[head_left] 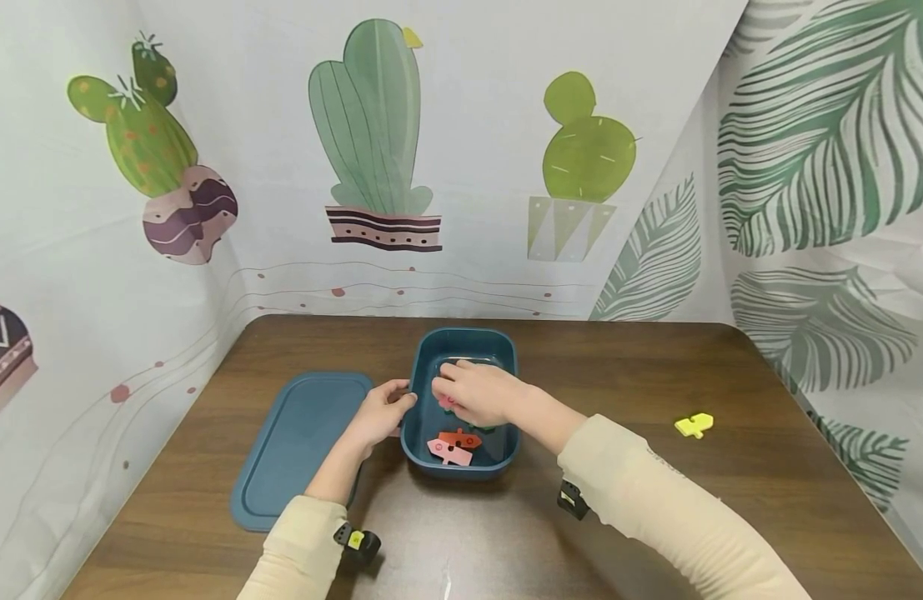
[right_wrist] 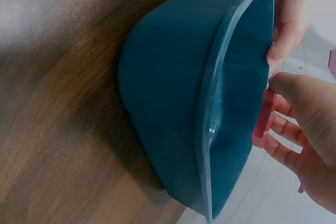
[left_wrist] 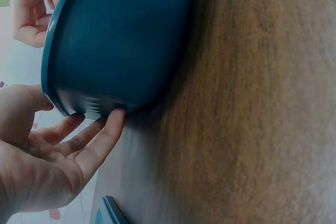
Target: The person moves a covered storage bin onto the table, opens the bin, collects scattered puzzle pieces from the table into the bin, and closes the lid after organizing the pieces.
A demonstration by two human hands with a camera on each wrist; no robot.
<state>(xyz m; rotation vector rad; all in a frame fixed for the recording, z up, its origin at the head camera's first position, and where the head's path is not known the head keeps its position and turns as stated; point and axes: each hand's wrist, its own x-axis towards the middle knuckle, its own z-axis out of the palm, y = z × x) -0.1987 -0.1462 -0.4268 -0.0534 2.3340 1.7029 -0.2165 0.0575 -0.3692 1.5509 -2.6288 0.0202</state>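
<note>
A deep blue plastic box (head_left: pixel 461 472) stands on the table. My left hand (head_left: pixel 382 414) grips its left wall, thumb at the rim and fingers against the outside, as the left wrist view shows (left_wrist: pixel 58 156). Over the box is my right hand (head_left: pixel 479 393), pinching a flat red plastic piece (right_wrist: pixel 264 116) between thumb and fingers at rim height. On the box floor, a pink arrow-shaped piece (head_left: pixel 449 452) overlaps an orange-red one (head_left: pixel 464 439). Some green shows below the right hand, mostly hidden by it.
The blue lid (head_left: pixel 303 442) lies flat on the table left of the box, partly beneath the left forearm. Far to the right lies a yellow arrow-shaped piece (head_left: pixel 695 425). A cactus-print cloth (head_left: pixel 476 275) hangs behind the wooden table (head_left: pixel 596 367).
</note>
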